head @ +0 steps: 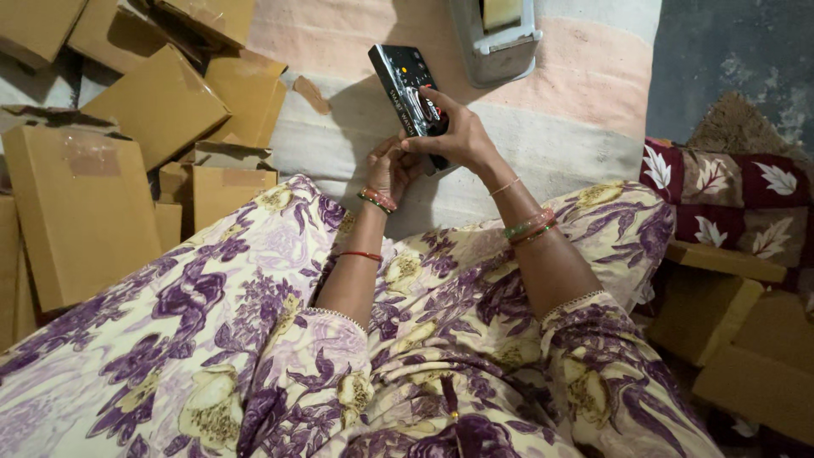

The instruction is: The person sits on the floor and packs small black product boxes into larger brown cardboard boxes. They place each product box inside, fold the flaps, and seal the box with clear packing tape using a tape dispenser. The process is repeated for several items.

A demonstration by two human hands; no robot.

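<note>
I sit cross-legged in a purple-flowered dress. My right hand grips a small black glossy box, holding it tilted above a striped mat. My left hand is just below, its fingers touching the box's lower end next to my right thumb. Both wrists wear bangles; the left forearm has a red thread. The lower end of the box is hidden behind my fingers.
Several brown cardboard boxes lie piled at my left, a large flat one nearest. A grey plastic device stands on the mat ahead. At right are a red leaf-patterned cloth and more cardboard boxes.
</note>
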